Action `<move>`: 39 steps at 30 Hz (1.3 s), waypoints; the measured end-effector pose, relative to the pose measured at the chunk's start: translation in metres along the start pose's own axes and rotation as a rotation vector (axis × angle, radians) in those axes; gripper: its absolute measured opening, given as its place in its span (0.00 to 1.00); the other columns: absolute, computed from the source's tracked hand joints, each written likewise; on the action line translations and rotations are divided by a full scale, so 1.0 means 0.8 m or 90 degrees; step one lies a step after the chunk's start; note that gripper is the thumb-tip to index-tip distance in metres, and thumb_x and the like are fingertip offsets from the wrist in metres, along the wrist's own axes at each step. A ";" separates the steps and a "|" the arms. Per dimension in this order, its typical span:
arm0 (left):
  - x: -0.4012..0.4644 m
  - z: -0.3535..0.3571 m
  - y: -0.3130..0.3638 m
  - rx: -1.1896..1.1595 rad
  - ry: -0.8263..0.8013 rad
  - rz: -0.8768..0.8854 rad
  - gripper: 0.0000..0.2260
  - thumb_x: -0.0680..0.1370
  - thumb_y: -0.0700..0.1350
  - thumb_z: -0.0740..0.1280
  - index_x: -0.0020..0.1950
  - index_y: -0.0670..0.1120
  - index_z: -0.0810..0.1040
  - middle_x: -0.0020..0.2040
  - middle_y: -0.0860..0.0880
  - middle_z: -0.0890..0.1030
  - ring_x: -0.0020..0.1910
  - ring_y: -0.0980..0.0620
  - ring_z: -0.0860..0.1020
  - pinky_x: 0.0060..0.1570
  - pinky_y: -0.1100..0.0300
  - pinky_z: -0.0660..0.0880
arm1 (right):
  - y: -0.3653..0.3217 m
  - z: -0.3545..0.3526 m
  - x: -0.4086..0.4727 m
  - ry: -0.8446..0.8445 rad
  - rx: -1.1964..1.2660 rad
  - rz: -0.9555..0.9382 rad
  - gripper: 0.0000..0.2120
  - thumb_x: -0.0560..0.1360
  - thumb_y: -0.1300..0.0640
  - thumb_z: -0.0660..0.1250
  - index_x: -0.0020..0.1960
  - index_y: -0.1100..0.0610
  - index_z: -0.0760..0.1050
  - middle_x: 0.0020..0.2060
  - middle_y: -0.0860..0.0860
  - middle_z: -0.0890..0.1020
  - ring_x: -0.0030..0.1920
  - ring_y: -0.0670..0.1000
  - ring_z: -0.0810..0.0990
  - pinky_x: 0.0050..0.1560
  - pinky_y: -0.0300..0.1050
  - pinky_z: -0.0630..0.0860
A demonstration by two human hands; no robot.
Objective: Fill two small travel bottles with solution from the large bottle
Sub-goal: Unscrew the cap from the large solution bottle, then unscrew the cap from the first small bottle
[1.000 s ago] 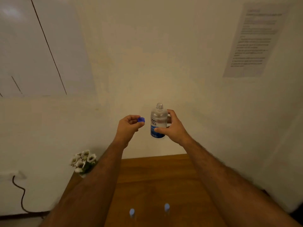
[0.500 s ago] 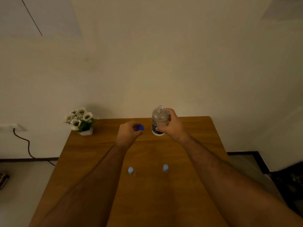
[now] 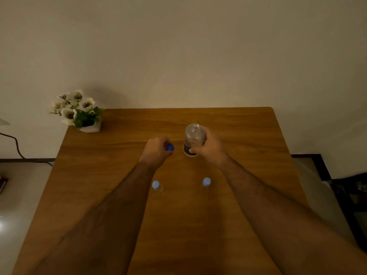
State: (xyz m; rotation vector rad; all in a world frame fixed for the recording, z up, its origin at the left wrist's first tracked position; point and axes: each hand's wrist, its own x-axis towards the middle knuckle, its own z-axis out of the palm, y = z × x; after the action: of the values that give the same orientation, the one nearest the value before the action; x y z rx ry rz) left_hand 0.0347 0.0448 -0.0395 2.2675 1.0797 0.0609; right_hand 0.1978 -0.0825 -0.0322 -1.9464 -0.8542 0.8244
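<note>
My right hand grips the large clear solution bottle, upright with its neck uncapped, low over the wooden table. Whether its base touches the wood I cannot tell. My left hand pinches the bottle's dark blue cap just left of the bottle. Nearer to me stand two small clear travel bottles with pale blue caps, one on the left and one on the right, between my forearms.
A small white pot of white flowers sits on the table's far left corner against the wall. A black cable runs along the floor at the left. Dark furniture stands beside the table's right edge.
My head has tilted down, so the table fills the view. Both hands have come down toward the table, still holding the cap and the open bottle.
</note>
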 end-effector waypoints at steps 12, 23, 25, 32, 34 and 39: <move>0.022 0.035 -0.029 0.073 -0.049 0.037 0.15 0.73 0.38 0.72 0.59 0.45 0.78 0.55 0.45 0.81 0.53 0.49 0.79 0.52 0.52 0.79 | 0.032 0.007 0.022 -0.071 -0.035 0.001 0.43 0.62 0.65 0.80 0.71 0.52 0.65 0.65 0.52 0.75 0.64 0.52 0.73 0.63 0.52 0.74; 0.030 0.048 -0.032 0.108 -0.059 0.070 0.12 0.74 0.39 0.71 0.56 0.46 0.78 0.55 0.45 0.80 0.53 0.47 0.77 0.49 0.55 0.75 | 0.040 0.007 0.023 -0.078 -0.032 -0.018 0.43 0.63 0.65 0.79 0.72 0.50 0.64 0.64 0.49 0.75 0.63 0.48 0.73 0.62 0.45 0.73; 0.030 0.051 -0.034 0.119 -0.061 0.070 0.11 0.74 0.39 0.70 0.56 0.45 0.78 0.54 0.45 0.80 0.53 0.47 0.77 0.49 0.54 0.75 | 0.040 0.007 0.024 -0.077 -0.032 -0.023 0.42 0.63 0.65 0.79 0.72 0.51 0.64 0.64 0.50 0.75 0.64 0.49 0.74 0.62 0.46 0.74; 0.031 0.056 -0.034 0.121 -0.060 0.049 0.19 0.73 0.40 0.72 0.63 0.46 0.76 0.59 0.45 0.79 0.57 0.47 0.77 0.54 0.54 0.76 | 0.040 0.007 0.025 -0.077 -0.051 -0.011 0.43 0.64 0.64 0.79 0.73 0.50 0.64 0.66 0.50 0.75 0.64 0.48 0.72 0.60 0.43 0.72; 0.029 0.052 -0.034 0.117 -0.063 0.041 0.23 0.72 0.41 0.73 0.66 0.45 0.74 0.60 0.45 0.79 0.58 0.47 0.77 0.54 0.54 0.75 | 0.043 0.005 0.024 -0.074 -0.075 -0.014 0.41 0.64 0.63 0.79 0.73 0.52 0.64 0.66 0.51 0.75 0.66 0.50 0.73 0.59 0.41 0.71; 0.018 0.036 -0.034 0.070 -0.046 0.014 0.22 0.75 0.42 0.70 0.68 0.44 0.73 0.59 0.45 0.80 0.54 0.48 0.79 0.50 0.55 0.77 | 0.061 -0.008 0.007 -0.090 -0.067 0.036 0.42 0.68 0.63 0.77 0.76 0.55 0.59 0.72 0.53 0.70 0.71 0.52 0.69 0.69 0.53 0.69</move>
State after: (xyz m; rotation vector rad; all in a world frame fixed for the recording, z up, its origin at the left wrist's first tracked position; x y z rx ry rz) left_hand 0.0339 0.0533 -0.0808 2.3604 1.0427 -0.0724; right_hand 0.2183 -0.1011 -0.0734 -2.0303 -0.9469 0.9769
